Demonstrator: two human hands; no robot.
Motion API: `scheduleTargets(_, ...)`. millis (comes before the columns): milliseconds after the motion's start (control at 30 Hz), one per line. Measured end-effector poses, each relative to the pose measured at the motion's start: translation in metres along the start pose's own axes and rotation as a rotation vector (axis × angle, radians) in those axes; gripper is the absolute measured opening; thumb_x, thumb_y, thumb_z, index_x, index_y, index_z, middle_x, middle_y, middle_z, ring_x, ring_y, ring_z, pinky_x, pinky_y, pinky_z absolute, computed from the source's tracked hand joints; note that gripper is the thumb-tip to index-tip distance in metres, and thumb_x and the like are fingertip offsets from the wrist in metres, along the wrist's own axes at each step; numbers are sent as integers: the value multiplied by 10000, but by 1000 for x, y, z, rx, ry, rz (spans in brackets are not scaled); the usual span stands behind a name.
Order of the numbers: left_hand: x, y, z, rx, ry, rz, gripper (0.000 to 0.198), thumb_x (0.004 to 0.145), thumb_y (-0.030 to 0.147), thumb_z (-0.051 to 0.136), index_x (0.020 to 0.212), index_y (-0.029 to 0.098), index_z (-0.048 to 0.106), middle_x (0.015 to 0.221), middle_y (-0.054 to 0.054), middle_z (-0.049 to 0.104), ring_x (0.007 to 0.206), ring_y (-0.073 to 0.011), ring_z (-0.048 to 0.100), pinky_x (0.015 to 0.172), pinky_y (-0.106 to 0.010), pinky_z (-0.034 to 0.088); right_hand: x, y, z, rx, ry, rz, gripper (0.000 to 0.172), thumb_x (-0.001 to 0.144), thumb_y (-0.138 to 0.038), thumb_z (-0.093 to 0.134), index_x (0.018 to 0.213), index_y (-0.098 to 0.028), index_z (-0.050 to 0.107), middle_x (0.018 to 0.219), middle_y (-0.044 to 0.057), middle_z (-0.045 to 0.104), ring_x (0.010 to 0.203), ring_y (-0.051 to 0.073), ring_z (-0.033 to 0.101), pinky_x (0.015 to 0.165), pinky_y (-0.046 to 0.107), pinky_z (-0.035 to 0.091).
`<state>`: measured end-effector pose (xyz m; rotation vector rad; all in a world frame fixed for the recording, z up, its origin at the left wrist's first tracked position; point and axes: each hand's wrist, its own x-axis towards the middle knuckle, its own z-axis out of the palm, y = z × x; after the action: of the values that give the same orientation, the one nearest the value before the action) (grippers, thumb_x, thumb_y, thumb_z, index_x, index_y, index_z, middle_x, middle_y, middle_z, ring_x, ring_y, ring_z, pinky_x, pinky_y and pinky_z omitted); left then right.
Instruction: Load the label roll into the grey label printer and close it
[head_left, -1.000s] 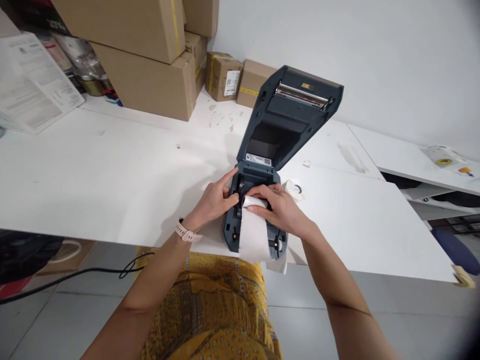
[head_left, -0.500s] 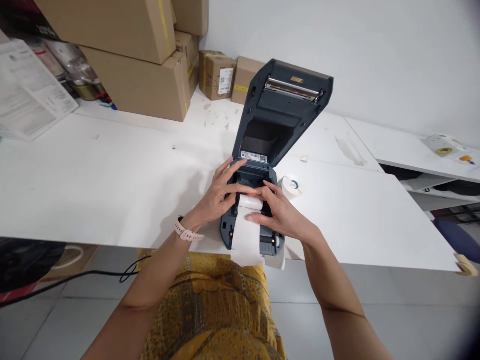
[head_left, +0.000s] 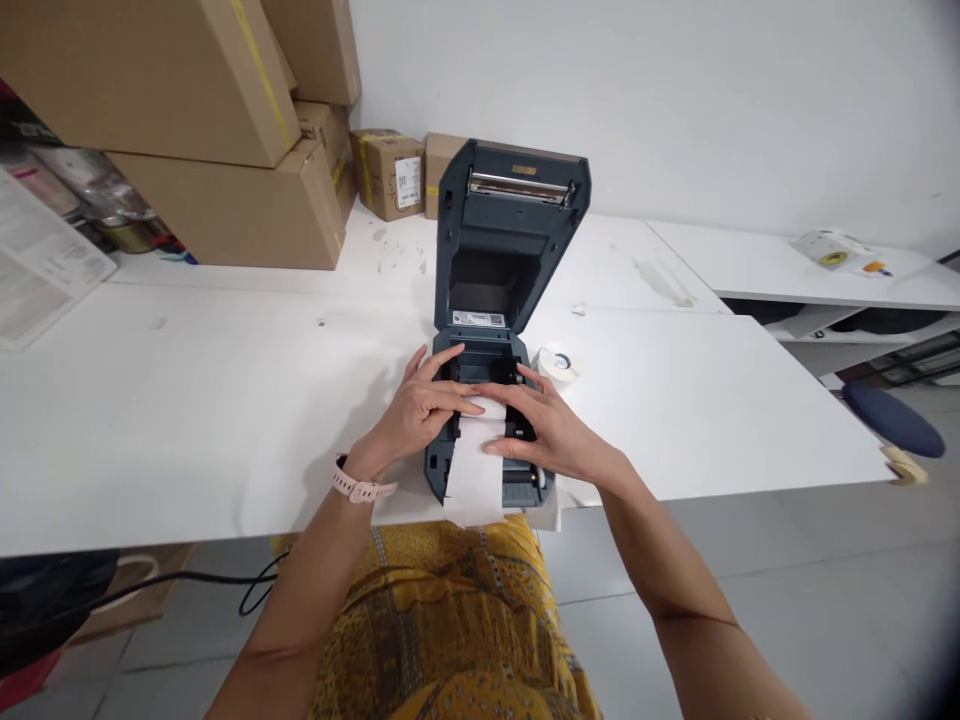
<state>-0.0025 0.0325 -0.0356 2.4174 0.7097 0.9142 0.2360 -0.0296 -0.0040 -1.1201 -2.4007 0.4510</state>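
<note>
A dark grey label printer (head_left: 498, 236) stands at the table's front edge with its lid tipped up and back. Inside its bay lies a white label roll (head_left: 493, 408), partly hidden by my fingers. From it a paper strip (head_left: 474, 482) runs forward over the printer's front edge. My left hand (head_left: 417, 412) holds the roll from the left, thumb and fingers on it, one finger reaching toward the bay's back. My right hand (head_left: 553, 425) grips it from the right, fingers over the top and thumb at the strip. Another white roll (head_left: 553, 374) sits right of the printer.
Large cardboard boxes (head_left: 232, 215) are stacked at the back left, with a smaller labelled box (head_left: 386, 180) beside them. Printed sheets (head_left: 45, 260) lie at the far left. A blue stool seat (head_left: 892, 418) stands past the white table's (head_left: 712, 420) right end.
The view has shifted, so the printer appears further left. My left thumb and fingers have come in over the roll, and both hands stay at it inside the bay.
</note>
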Motion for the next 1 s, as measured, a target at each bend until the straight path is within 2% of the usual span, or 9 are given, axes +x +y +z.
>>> scheduleTargets(167,4,7,-4,78,-53,-25,461,912,29,425,996,282,801,1223,2,777,1511,-242,403,1274,-655,148,-2,-1,-1,-3,0,2,647,938,-551,644,1491,-290,434,1469,82,635,1330,274,630,1293,590,244)
scheduleTargets(267,8,15,-8,199,-78,-24,457,879,-4,391,1051,228,746,1243,-16,764,1484,-263,441,1283,-654,155,-1,-1,-1,1,11,-2,628,925,-561,656,1448,-266,474,1435,97,654,1332,283,626,1293,595,243)
scheduleTargets(467,17,29,-13,398,-147,28,410,816,-31,398,1021,198,670,1051,-45,789,1412,-326,522,1263,-726,146,-1,-2,0,25,19,15,617,913,-564,668,1425,-267,491,1393,75,677,1316,265,638,1312,581,213)
scheduleTargets(567,17,30,-12,413,-132,39,404,814,-29,397,1015,200,662,1021,-45,786,1396,-328,540,1259,-735,156,-2,-3,0,24,34,12,613,908,-558,677,1413,-261,497,1382,75,683,1315,256,640,1310,575,230)
scheduleTargets(700,16,28,-10,423,-94,60,419,807,-25,404,1024,207,678,994,-49,783,1378,-317,562,1253,-753,148,-4,-5,2,35,59,13,506,914,-536,677,1314,-255,547,1325,62,718,1281,236,667,1306,570,249)
scheduleTargets(767,16,27,-9,411,-77,63,440,812,-25,411,1049,218,691,976,-44,783,1375,-303,568,1256,-752,137,-6,-5,2,17,72,20,458,912,-520,687,1261,-247,571,1345,75,712,1308,234,653,1297,562,279)
scheduleTargets(867,15,26,-8,380,-57,65,478,814,-25,419,1093,239,704,938,-30,782,1371,-285,573,1259,-750,123,-10,-8,2,-47,119,15,425,912,-508,693,1221,-235,591,1419,115,667,1385,241,595,1244,539,387)
scheduleTargets(1000,15,24,-8,337,-48,60,498,815,-30,413,1114,232,712,936,-20,788,1348,-284,587,1253,-752,118,-26,-27,2,-213,249,-3,286,985,-415,628,1181,-207,614,1442,156,644,1329,232,638,1163,494,482)
